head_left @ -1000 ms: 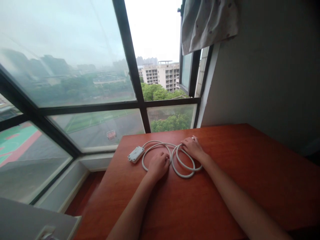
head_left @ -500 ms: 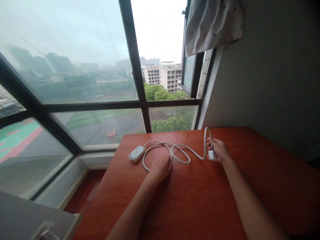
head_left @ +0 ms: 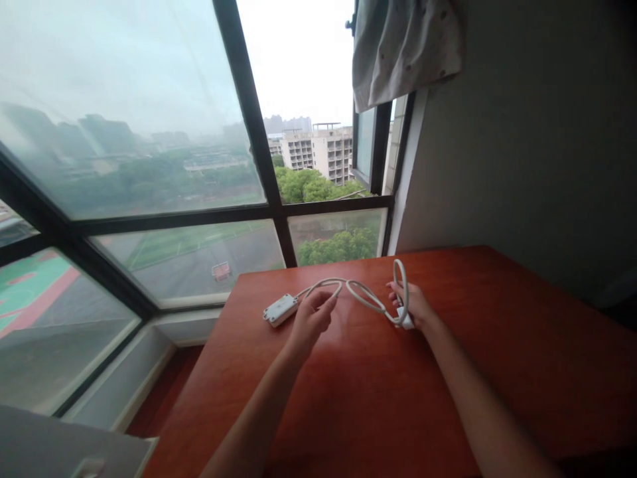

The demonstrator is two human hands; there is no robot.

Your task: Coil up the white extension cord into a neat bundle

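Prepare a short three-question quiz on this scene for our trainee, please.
1. On what does the white socket box lie?
2. True or false: the right hand is empty.
3. Where does the grip of the left hand close on the white cable? A) between the box and the right hand; B) on the box itself; C) nowhere.

Key
1. On the red-brown table.
2. False: it holds the plug, with a loop of cable standing above it.
3. A.
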